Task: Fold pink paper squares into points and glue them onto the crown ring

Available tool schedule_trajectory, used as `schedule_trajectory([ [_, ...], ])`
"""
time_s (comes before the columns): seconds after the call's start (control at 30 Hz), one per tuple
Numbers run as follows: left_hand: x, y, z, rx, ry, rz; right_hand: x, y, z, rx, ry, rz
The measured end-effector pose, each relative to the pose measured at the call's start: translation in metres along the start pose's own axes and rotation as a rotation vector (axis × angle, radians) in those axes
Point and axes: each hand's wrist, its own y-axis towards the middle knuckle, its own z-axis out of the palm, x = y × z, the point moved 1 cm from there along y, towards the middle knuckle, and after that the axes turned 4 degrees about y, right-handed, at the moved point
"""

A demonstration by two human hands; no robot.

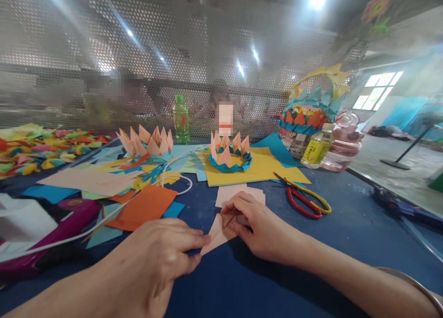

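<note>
A small peach-coloured folded paper piece lies on the dark blue table between my hands. My left hand is closed, its thumb and fingertips pinching the paper's lower left tip. My right hand is closed too, fingers curled onto the paper's upper right part, with a thin brown stick-like thing under the fingertips. Just beyond lie more peach paper squares. A peach and blue folded paper crown sits on a yellow sheet.
Red and yellow handled scissors lie right of my hands. Coloured paper sheets, an orange one among them, and another peach crown lie to the left. A green bottle, a yellow-labelled bottle and a paper basket stand by a perforated metal screen.
</note>
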Motion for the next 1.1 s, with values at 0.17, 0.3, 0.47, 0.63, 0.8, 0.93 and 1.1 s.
schedule_trajectory([
  [0.17, 0.0, 0.003, 0.001, -0.001, 0.002, -0.026, 0.001, 0.003, -0.003, 0.019, -0.013, 0.03],
  [0.3, 0.004, 0.002, 0.006, 0.005, -0.038, -0.103, 0.003, 0.005, -0.005, 0.02, -0.062, 0.056],
  [0.47, 0.001, 0.006, 0.008, 0.064, -0.037, -0.185, 0.001, 0.007, -0.004, -0.013, -0.009, 0.081],
  [0.63, -0.004, 0.007, 0.01, 0.035, -0.04, -0.188, -0.001, 0.007, 0.0, -0.05, 0.157, 0.126],
  [0.8, 0.0, 0.004, 0.015, 0.098, -0.055, -0.178, 0.003, 0.004, 0.0, -0.059, 0.234, 0.158],
  [0.93, -0.001, 0.006, 0.016, 0.086, -0.008, -0.142, 0.006, 0.003, 0.002, -0.048, 0.294, 0.203],
  [1.1, -0.003, 0.009, 0.018, 0.103, 0.136, -0.054, 0.008, 0.004, 0.002, -0.076, 0.34, 0.254],
])
